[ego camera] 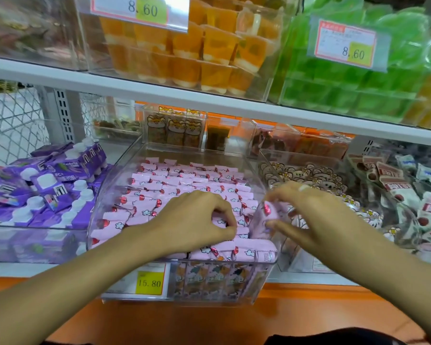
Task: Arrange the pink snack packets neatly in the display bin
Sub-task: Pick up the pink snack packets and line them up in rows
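- Pink snack packets [184, 181] fill the clear display bin [255, 170] in rows, lying directly beneath and ahead of both hands.
- Left hand [189, 220] sits over the near middle of the bin, palm down, with its fingers curled and the fingertips pinching a packet in the front rows.
- Right hand [314, 215] hovers at the bin's right wall, just right of the left hand, the two hands close but apart.
- One pink packet [268, 216] stands tilted between the right hand's thumb and curled fingers, held at the bin's near right corner, its red printed spot facing up.
- Packets in front of the left hand's knuckles lie flat and overlapping in fairly even lines; those under the wrists, at the bin's front edge, lie crosswise.
- Below the left forearm, on the bin's front face, a yellow price tag [149, 282] reads 15.80.
- Left of the left hand, a neighbouring bin holds purple pouches [50, 185] with white caps.
- Right of the right hand, another clear bin holds small packets with a bear print [316, 174], and further right lie white and red packets [393, 185].
- Above both hands, the upper shelf carries orange jelly cups [209, 51] and green jelly cups [353, 90].
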A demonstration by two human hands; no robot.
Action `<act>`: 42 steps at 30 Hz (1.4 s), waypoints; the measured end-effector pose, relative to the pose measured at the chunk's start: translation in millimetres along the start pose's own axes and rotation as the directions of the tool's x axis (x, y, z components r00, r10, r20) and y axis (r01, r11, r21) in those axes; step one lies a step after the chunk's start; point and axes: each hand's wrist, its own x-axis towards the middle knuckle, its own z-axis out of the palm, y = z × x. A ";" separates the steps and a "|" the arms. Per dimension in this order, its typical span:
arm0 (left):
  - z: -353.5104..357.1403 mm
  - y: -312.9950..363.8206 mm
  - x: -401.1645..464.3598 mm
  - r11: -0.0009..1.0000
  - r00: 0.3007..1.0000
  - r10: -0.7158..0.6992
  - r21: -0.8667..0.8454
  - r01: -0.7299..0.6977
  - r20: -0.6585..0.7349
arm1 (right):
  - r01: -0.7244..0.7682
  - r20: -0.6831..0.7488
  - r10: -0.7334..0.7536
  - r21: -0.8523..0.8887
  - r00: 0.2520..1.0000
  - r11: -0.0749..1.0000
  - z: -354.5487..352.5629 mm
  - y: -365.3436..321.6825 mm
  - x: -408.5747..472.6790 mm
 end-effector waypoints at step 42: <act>6.5 0.7 5.1 0.941 0.943 0.199 0.217 -0.260 0.266 | 0.148 -0.115 -0.172 -0.191 0.978 0.970 41.0 2.4 -25.3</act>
